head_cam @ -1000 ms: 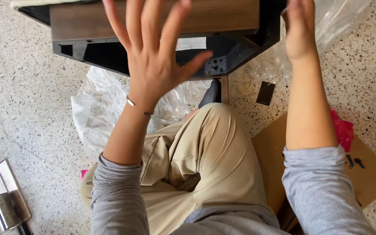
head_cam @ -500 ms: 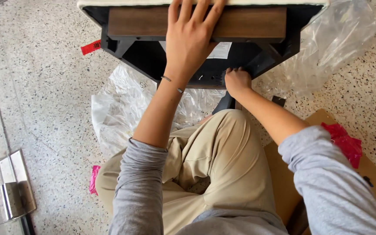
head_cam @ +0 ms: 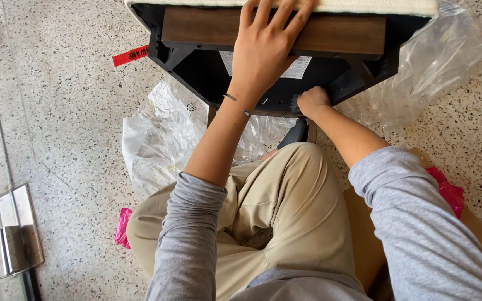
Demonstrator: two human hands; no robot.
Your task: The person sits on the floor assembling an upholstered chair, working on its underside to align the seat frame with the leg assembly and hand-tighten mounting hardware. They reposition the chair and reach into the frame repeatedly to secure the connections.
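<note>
An overturned piece of furniture with a dark brown wooden rail (head_cam: 336,33), a black underside frame and a cream fabric edge lies on the speckled terrazzo floor (head_cam: 68,111) just ahead of the person's knees. The left hand (head_cam: 266,50) rests flat on the wooden rail, fingers spread. The right hand (head_cam: 312,102) is curled closed against the black frame's near edge, just below and right of the left hand; what it grips cannot be told. Crumpled clear plastic wrap (head_cam: 157,145) lies under both forearms and beyond the right hand. A red tape strip (head_cam: 130,56) sits left of the left hand. Brown cardboard (head_cam: 364,234) and pink wrapping (head_cam: 446,189) lie beneath the right elbow.
</note>
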